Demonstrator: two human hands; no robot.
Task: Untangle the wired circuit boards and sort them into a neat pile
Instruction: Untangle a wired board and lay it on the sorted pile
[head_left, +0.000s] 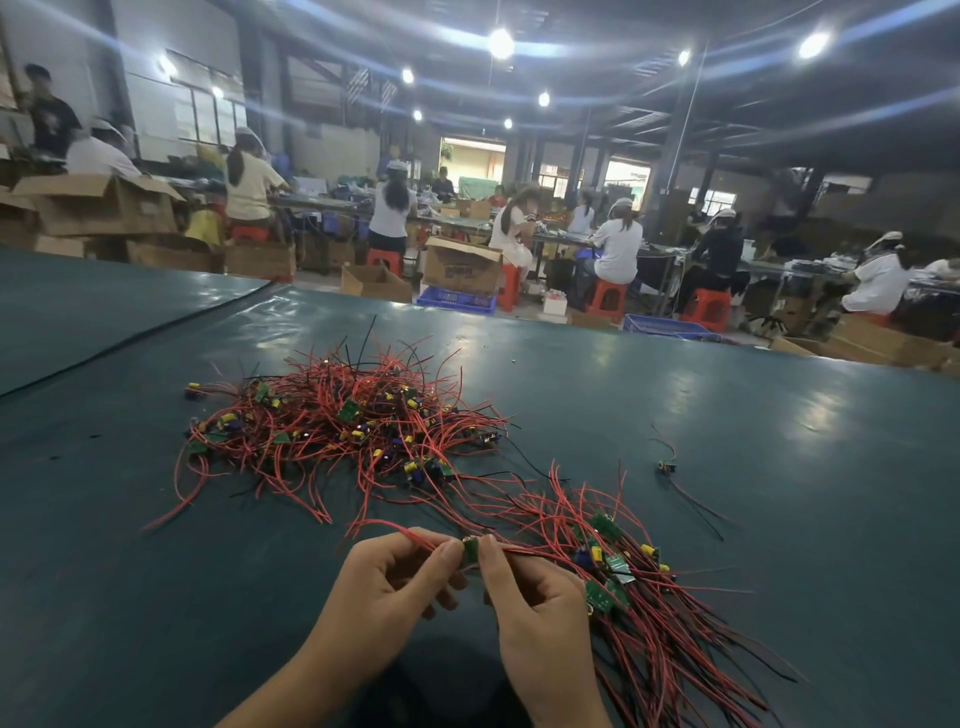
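Showed a bare left hand (395, 577) and right hand (530, 597), bare forearms (291, 675), slender fingers (439, 564) and short, plain nails (451, 552).

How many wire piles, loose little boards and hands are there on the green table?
Piles of red-wired green circuit boards: 2, tangled heap, neater pile
Single green boards: 2, lone board, held board
Bare hands: 2, left hand, right hand
Total: 6

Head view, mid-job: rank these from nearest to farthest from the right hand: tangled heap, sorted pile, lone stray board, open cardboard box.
1. Sorted pile, just right of the right hand.
2. Tangled heap, ahead left, and lone stray board, ahead right: too close to call.
3. Open cardboard box, beyond the far edge of the table.
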